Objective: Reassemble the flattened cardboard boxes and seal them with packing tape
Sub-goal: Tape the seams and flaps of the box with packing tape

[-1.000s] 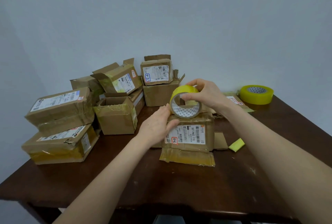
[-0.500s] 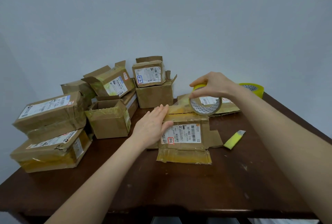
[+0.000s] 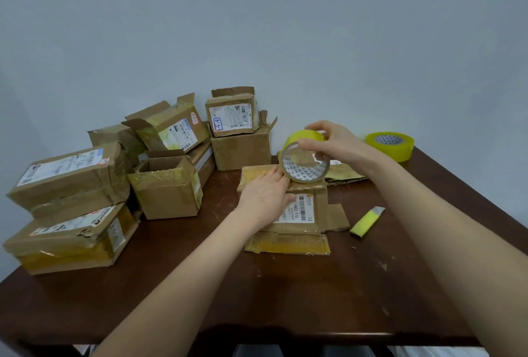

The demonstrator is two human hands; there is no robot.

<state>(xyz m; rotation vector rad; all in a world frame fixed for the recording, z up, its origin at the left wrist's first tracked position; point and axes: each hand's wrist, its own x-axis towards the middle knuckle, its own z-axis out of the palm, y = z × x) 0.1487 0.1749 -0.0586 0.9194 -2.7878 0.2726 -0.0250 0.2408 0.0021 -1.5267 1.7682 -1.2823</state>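
A flattened cardboard box [image 3: 311,213] with a white shipping label lies at the middle of the dark wooden table [image 3: 285,299]. My left hand [image 3: 264,196] presses flat on its left part, fingers straight, fingertips by the tape roll. My right hand [image 3: 334,143] grips a yellow packing tape roll [image 3: 303,160] from above, holding it upright over the box's far edge. Another flattened box [image 3: 345,172] lies behind, partly hidden by the roll and my hand.
A second yellow tape roll [image 3: 390,145] lies at the far right of the table. A yellow utility knife [image 3: 367,220] lies right of the flat box. Several assembled and open boxes [image 3: 168,188] are stacked along the left and back, against the wall.
My right hand has brought the tape roll back left and nearer, over the box's far edge. My left hand stays pressed on the box. The view shifted slightly.
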